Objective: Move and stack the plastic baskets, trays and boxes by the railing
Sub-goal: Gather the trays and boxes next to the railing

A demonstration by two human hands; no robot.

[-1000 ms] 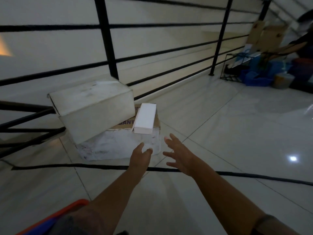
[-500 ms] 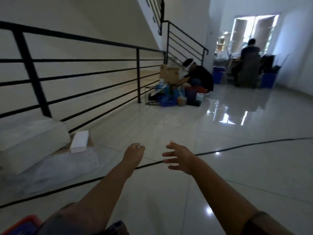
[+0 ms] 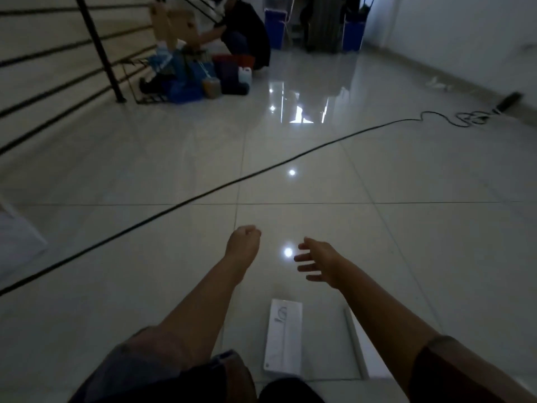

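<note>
Landmark: the black metal railing post (image 3: 100,50) at upper left.

A white box corner (image 3: 17,239) shows at the left edge, well below the post and cut off by the frame. Just right of the post's foot lies the pile of blue plastic baskets and tubs (image 3: 186,82), with brown cardboard boxes (image 3: 174,24) leaning behind it; they appear gathered against the railing to keep the walkway free. A crouching person in dark clothing (image 3: 244,33) is just beside the pile. A black cable (image 3: 232,181) runs diagonally across the glossy tiled floor (image 3: 377,228), between the pile and the hands.

The left hand (image 3: 244,239), well below and right of the post, has loosely curled fingers and holds nothing. The right hand (image 3: 316,261), further right, has its fingers spread and relaxed, touching nothing. Both hang over bare floor, probably in transit toward the next item.

A flat white carton (image 3: 283,338) lies on the floor near the right forearm, untouched.
</note>
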